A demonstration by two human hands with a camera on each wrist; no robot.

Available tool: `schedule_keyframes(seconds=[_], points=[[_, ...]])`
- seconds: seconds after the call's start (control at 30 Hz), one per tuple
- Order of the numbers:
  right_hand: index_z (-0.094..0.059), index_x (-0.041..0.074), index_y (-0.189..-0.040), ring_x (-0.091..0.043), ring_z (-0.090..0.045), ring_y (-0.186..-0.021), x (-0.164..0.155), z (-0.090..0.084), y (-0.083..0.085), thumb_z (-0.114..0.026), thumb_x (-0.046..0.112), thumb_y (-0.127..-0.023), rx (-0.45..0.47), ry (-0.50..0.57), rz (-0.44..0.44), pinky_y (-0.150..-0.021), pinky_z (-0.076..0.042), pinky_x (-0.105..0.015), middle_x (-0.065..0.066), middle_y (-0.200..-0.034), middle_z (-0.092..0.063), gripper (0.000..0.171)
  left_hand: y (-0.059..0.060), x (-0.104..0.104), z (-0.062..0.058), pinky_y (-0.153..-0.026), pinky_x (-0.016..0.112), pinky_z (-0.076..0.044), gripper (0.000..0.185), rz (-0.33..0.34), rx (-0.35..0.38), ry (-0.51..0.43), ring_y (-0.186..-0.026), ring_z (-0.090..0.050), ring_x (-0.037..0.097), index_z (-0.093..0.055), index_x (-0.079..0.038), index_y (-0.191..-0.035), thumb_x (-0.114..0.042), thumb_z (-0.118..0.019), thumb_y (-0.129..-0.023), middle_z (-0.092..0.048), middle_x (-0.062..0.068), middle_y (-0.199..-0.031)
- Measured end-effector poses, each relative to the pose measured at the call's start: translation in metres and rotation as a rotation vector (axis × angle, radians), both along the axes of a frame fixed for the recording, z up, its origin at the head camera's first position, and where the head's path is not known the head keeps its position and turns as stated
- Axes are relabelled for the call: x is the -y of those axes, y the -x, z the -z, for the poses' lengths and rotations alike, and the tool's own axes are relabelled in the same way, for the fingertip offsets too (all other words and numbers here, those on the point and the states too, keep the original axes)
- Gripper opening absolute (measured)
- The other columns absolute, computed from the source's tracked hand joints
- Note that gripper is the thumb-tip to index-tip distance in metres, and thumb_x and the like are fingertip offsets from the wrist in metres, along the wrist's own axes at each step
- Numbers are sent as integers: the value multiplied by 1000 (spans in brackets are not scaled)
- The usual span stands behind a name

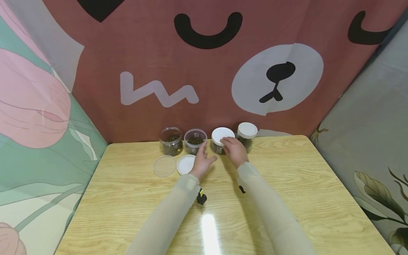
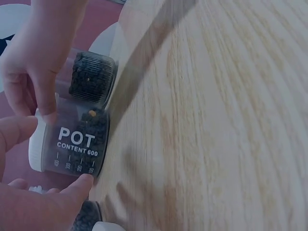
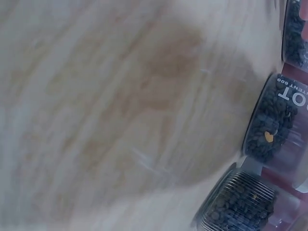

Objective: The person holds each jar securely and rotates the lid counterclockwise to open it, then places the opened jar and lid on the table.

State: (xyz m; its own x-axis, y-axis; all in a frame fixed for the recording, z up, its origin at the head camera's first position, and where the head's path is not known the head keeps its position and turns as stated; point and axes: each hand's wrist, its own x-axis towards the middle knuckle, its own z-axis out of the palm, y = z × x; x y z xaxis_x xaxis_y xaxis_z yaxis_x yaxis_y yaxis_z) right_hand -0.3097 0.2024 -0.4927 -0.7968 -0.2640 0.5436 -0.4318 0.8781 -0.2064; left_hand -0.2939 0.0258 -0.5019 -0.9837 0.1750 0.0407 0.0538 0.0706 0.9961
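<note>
Four clear jars of dark pellets stand in a row at the table's far edge. My right hand (image 1: 233,148) curls over the white lid of the third jar (image 1: 222,139), marked "POT CONTENT 600" (image 2: 76,143); its fingers (image 2: 30,62) grip the top. Just left of this jar is my left hand (image 1: 204,158), fingers straight, with a fingertip (image 2: 83,183) touching the jar's base. A ribbed jar with a white lid (image 1: 247,131) stands to the right. The two left jars (image 1: 171,141) (image 1: 195,141) have no lids.
A clear lid (image 1: 164,165) and a white lid (image 1: 185,164) lie on the wooden table (image 1: 287,198) before the lidless jars. Printed cloth hangs close behind and at both sides. The right wrist view shows bare tabletop with jars (image 3: 275,126) along its right edge.
</note>
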Motion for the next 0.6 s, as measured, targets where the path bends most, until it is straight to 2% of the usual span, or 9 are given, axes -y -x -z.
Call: schedule_keyframes(seconds=[0.27, 0.47, 0.6], points=[[-74, 2, -116, -33, -64, -115, -7, 9, -9, -78, 2, -86, -95, 20, -91, -103, -49, -47, -14, -121, -71, 30, -1, 4, 2, -121, 49, -27, 91, 36, -27, 19, -148, -25, 43, -25, -3, -158, 8, -74, -82, -26, 26, -162], [-75, 3, -117, -33, -63, -116, -7, 10, -18, -78, 2, -87, -81, 63, -132, -105, -48, -46, -14, -122, -71, 31, -2, 5, 3, -120, 50, -27, 94, 42, -44, 31, -147, -27, 44, -26, -1, -158, 11, -76, -79, -27, 25, -161], [-75, 4, -116, -31, -65, -114, -5, 12, -24, -80, 2, -85, -103, 63, -153, -104, -49, -45, -13, -120, -72, 32, 0, 6, 6, -119, 53, -29, 94, 41, -30, 36, -146, -30, 46, -27, -4, -158, 11, -76, -79, -29, 28, -159]])
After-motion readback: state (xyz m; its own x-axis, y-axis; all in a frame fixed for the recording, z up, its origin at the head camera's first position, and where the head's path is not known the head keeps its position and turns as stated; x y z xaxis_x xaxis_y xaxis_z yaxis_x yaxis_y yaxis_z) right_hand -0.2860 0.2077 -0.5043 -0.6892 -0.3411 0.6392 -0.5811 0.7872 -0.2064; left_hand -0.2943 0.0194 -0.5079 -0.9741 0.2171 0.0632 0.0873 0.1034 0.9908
